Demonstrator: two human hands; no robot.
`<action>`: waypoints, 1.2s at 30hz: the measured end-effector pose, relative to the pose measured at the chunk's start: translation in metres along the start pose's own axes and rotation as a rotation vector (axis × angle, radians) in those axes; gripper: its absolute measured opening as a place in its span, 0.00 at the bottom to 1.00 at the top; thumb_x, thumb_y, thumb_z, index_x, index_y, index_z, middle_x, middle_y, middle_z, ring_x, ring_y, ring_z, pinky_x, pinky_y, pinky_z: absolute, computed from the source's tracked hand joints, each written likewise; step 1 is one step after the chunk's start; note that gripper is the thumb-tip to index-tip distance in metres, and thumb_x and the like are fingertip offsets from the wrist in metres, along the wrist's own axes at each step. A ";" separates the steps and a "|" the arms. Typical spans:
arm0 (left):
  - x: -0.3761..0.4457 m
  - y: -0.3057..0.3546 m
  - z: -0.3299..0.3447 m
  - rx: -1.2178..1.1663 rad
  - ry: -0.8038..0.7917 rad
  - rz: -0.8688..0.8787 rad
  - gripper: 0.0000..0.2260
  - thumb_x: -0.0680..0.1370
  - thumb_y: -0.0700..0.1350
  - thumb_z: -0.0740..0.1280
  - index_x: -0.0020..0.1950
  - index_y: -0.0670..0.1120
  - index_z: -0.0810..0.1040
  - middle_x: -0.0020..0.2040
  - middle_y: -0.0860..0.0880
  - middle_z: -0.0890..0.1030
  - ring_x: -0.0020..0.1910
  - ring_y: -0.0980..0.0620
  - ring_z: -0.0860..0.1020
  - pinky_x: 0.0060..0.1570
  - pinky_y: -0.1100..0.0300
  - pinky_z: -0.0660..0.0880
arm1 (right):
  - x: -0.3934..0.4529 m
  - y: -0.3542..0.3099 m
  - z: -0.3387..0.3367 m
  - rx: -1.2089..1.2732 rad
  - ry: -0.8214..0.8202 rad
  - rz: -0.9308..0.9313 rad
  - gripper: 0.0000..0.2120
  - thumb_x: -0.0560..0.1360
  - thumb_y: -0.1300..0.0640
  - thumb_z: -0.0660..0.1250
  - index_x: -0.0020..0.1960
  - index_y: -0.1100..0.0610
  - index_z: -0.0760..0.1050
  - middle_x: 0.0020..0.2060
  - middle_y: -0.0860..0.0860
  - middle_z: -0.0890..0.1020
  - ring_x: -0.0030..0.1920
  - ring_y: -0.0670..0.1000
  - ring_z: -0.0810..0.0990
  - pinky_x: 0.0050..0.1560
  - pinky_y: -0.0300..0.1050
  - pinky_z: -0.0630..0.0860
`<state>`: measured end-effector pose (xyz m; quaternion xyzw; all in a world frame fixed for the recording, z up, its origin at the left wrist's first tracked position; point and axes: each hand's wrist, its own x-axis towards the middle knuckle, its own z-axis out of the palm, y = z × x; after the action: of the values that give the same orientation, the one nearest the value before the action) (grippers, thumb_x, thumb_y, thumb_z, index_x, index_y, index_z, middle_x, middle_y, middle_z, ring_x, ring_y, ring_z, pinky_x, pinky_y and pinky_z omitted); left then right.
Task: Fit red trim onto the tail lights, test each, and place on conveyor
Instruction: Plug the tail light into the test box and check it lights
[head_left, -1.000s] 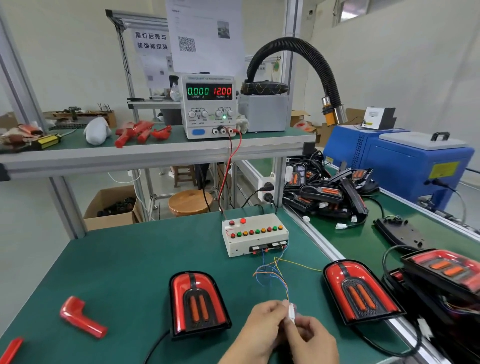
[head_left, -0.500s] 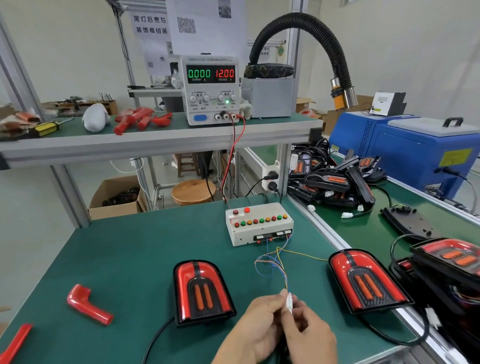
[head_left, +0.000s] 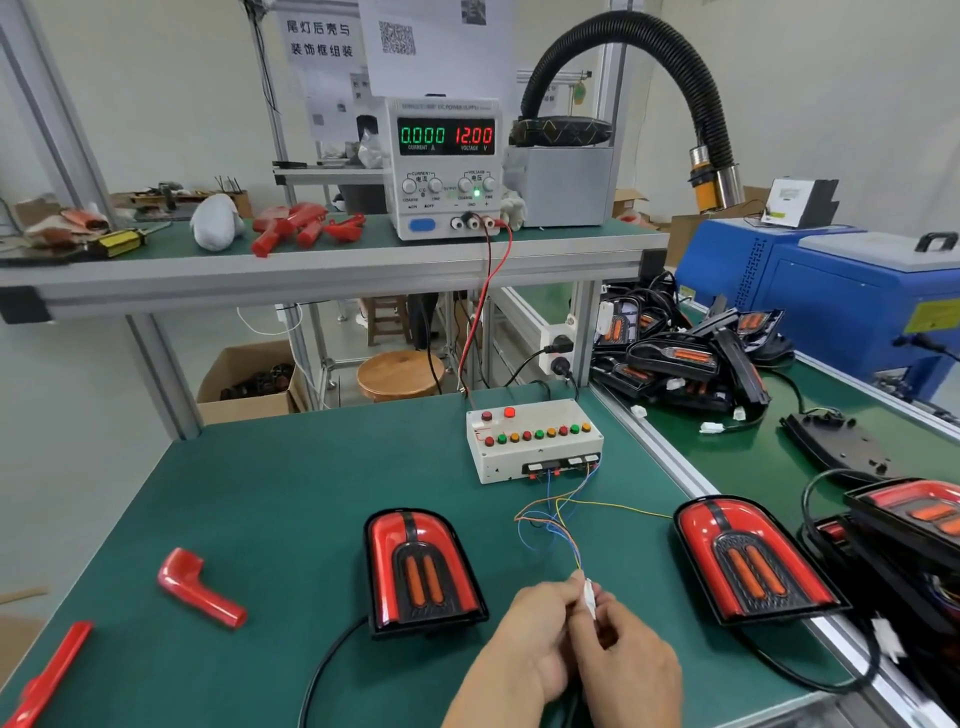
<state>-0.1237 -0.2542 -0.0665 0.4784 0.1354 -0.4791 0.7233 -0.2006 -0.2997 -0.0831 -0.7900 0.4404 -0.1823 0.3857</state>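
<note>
While pinching a white connector (head_left: 588, 594), both hands (head_left: 582, 644) together; tail light (head_left: 422, 571) just left.

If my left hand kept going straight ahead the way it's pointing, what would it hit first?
Probably the loose colored wires just beyond the left hand, then the white test box; depth is hard to judge.

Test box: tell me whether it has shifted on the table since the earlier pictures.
No. The test box sits equally near the conveyor rail; only the camera moved.
</note>
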 end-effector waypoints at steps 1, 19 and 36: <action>0.001 0.000 0.000 -0.010 0.012 0.000 0.13 0.85 0.41 0.63 0.45 0.35 0.78 0.36 0.40 0.82 0.38 0.40 0.83 0.39 0.50 0.80 | -0.003 -0.001 0.001 -0.021 0.002 -0.001 0.17 0.76 0.37 0.66 0.37 0.49 0.75 0.37 0.45 0.83 0.46 0.55 0.80 0.48 0.46 0.73; -0.042 -0.017 -0.029 1.032 0.366 0.592 0.08 0.80 0.55 0.63 0.46 0.53 0.77 0.46 0.54 0.83 0.50 0.49 0.80 0.53 0.60 0.73 | -0.009 0.022 0.005 0.394 0.126 -0.112 0.06 0.76 0.53 0.73 0.45 0.46 0.76 0.29 0.35 0.82 0.35 0.36 0.79 0.39 0.27 0.70; -0.062 0.088 -0.140 0.940 0.730 0.424 0.25 0.80 0.66 0.58 0.38 0.45 0.69 0.35 0.51 0.75 0.34 0.51 0.73 0.36 0.57 0.69 | -0.017 0.014 -0.016 0.108 -0.307 -0.415 0.23 0.72 0.64 0.74 0.57 0.40 0.76 0.41 0.37 0.80 0.35 0.40 0.76 0.43 0.25 0.70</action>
<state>-0.0463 -0.0967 -0.0471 0.8943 0.0507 -0.1395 0.4222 -0.2278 -0.2968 -0.0826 -0.8602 0.1947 -0.1589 0.4438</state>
